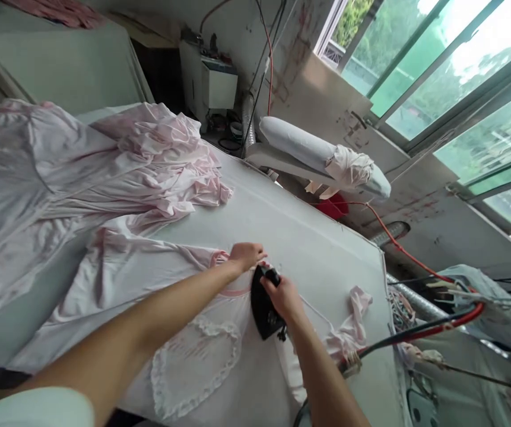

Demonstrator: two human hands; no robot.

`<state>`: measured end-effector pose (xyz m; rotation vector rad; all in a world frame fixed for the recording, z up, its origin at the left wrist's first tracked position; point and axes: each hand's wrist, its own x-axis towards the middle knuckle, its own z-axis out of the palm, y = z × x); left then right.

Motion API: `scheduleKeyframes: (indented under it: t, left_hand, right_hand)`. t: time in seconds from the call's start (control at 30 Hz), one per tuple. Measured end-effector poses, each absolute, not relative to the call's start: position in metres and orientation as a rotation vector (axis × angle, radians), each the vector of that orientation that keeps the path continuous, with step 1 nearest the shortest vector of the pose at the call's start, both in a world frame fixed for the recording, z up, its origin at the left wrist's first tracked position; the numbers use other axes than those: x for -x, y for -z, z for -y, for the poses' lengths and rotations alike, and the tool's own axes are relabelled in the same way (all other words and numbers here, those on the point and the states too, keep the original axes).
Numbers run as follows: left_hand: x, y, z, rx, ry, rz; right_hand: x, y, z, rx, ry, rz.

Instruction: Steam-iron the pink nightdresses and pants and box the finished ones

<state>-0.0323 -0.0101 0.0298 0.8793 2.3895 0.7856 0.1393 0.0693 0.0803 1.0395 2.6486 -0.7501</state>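
Note:
My right hand (283, 296) is wrapped around the handle of a black iron (262, 305), which rests on a pale pink shirt (202, 308) near its shoulder. Just beyond the iron, my left hand (247, 255) has its fingers closed at the edge of the shirt beside the pink neckband (237, 292); the fingertips are partly hidden. A heart-shaped patch with a white ruffled border (195, 370) lies face up on the shirt's front. One sleeve (348, 323) stretches out crumpled to the right of my right forearm.
A pile of pale pink garments (148, 160) covers the left of the white padded table (282, 219). Behind it sticks out a padded sleeve arm (308, 145). Red and dark hoses (442, 323) cross at the right. Windows (433, 77) line the far wall.

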Motion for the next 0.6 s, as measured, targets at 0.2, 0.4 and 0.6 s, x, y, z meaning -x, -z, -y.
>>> scheduleKeyframes:
  t: [0.2,0.4,0.6]
  left_hand:
    - [0.106,-0.012,0.132,-1.285,-0.825,-2.45]
    - [0.115,0.003,0.131,-1.209,-0.981,-2.244]
    - [0.14,-0.002,0.127,-1.096,-0.644,-2.34]
  right_hand:
    - [-0.106,-0.084,-0.089,-1.262,0.739,-2.585]
    - [-0.107,-0.092,-0.088,-1.485,0.684,-2.493]
    - [-0.068,-0.09,-0.053,-1.005,0.675,-2.572]
